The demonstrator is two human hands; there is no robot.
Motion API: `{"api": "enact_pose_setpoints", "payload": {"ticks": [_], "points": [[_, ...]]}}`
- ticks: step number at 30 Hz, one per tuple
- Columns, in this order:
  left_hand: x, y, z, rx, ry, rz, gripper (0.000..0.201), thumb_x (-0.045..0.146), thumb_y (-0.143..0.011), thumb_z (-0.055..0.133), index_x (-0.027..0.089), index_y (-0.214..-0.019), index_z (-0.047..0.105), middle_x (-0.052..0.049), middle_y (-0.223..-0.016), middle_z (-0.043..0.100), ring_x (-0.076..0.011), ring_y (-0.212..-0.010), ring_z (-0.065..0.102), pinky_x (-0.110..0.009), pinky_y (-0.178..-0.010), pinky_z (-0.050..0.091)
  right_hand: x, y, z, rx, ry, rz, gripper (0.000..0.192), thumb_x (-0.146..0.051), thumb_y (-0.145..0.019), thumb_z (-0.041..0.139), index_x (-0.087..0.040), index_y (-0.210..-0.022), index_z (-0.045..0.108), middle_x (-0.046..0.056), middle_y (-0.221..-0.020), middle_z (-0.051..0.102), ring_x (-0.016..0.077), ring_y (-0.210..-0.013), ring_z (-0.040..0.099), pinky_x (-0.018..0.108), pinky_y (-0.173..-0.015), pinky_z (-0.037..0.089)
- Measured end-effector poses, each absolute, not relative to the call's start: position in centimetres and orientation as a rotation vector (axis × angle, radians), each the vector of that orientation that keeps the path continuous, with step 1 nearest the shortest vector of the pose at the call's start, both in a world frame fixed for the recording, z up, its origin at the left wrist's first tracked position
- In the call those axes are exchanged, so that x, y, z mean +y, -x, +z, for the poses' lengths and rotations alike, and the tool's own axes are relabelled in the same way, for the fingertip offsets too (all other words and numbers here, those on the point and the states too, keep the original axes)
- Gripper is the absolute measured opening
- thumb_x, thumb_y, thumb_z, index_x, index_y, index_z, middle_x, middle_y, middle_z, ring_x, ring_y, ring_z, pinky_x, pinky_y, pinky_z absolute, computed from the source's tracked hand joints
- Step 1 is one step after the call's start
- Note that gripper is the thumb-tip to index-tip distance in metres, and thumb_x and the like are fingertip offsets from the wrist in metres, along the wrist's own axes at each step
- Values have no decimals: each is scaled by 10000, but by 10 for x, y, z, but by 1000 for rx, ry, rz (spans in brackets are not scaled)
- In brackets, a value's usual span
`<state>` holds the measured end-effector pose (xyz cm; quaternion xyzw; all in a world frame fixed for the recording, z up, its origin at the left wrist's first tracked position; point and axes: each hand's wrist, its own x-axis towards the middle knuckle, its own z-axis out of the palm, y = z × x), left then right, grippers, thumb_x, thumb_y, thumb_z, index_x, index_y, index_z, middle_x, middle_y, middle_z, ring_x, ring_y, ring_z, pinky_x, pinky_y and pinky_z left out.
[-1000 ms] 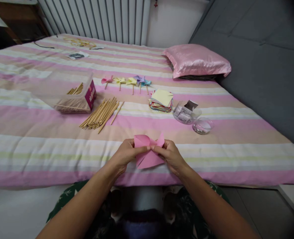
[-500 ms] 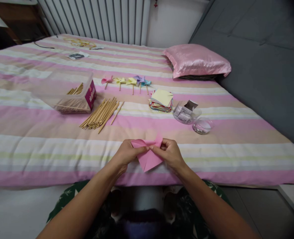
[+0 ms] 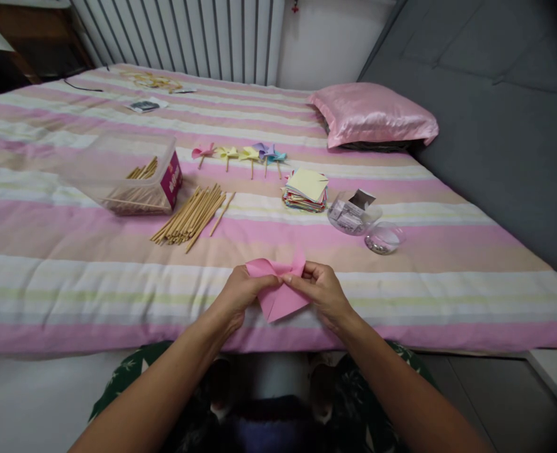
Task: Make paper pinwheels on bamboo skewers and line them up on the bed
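A square of pink paper (image 3: pixel 282 303) is held over the bed's near edge, cut in from its corners, with some points curled in toward the middle. My left hand (image 3: pixel 243 290) grips its left side, thumb pressed near the centre. From the right, my right hand (image 3: pixel 323 292) pinches the same paper, its thumb meeting the left one at the middle. Fingers behind the sheet are partly hidden. Beyond my hands lie a stack of coloured paper squares (image 3: pixel 308 189), a bundle of thin wooden sticks (image 3: pixel 191 220) and several small paper pinwheels (image 3: pixel 250 155) on sticks.
On the striped bed (image 3: pixel 94 270), a clear plastic box (image 3: pixel 131 182) of sticks stands left. To the right are a round clear container (image 3: pixel 351 217) with small packets and a smaller clear dish (image 3: pixel 384 239). A pink pillow (image 3: pixel 377 113) rests by the grey headboard (image 3: pixel 505 151).
The pink paper has turned slightly, its lower corner shifting a little left. Both thumbs stay pressed near its centre.
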<state>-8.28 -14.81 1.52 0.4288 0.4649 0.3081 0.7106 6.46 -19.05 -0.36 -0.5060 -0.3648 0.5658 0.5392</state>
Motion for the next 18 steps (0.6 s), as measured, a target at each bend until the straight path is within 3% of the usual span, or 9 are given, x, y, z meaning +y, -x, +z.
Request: {"api": "enact_pose_setpoints", "payload": {"ticks": [12,18], "points": [[-147,84,16,1061,-943,664,144,161,-581,684,123,-719,664,-41,-681,669,-149,-626,575,-237,-580,403,-190,-67,5,-833,1282,1241,227,-334,-626,755,-147,-626,628,-33,-547,564,70,-504,497,192,-500,386],[-148,84,19,1014,-907,646,243,143,-587,674,115,-825,707,-54,-702,684,-152,-659,587,-228,-604,408,-187,-70,7,-729,1297,1193,236,-353,-633,743,-150,-716,656,-23,-572,604,78,-505,532,208,-519,440]]}}
